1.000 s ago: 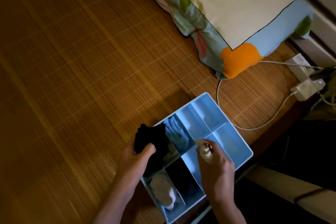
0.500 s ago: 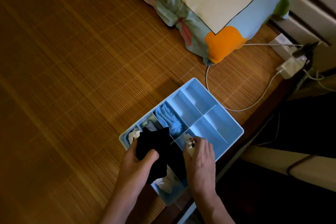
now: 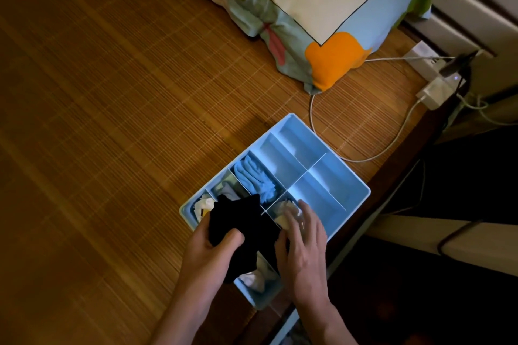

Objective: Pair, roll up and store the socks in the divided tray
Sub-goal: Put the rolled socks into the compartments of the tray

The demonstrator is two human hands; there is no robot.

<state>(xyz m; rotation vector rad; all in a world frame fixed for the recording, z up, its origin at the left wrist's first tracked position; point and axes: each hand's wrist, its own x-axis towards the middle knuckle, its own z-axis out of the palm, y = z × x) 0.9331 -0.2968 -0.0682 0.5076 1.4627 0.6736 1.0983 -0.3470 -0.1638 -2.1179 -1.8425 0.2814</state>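
Observation:
A light blue divided tray [image 3: 356, 185] lies on the bamboo mat near the bed's right edge. My left hand [image 3: 208, 253] grips a bundle of black socks [image 3: 238, 221] above the tray's near left compartments. My right hand [image 3: 301, 241] presses a cream rolled sock [image 3: 288, 211] down into a middle compartment, fingers extended over it. A blue rolled pair [image 3: 256, 178] fills a compartment behind. A yellowish-white pair [image 3: 204, 204] sits in the left corner compartment, a grey pair [image 3: 227, 190] lies beside it, and a white pair [image 3: 256, 279] occupies the nearest compartment.
A patterned pillow [image 3: 308, 3] lies at the back. A white cable [image 3: 364, 157] curves behind the tray to a charger [image 3: 433, 91] and power strip [image 3: 420, 60] at the right. The mat's edge drops off just right of the tray. The bamboo mat [image 3: 98, 120] stretches left.
My right hand lowered the cream sock from above the tray into a middle compartment and now covers it. The left hand with the black socks shifted slightly over the tray.

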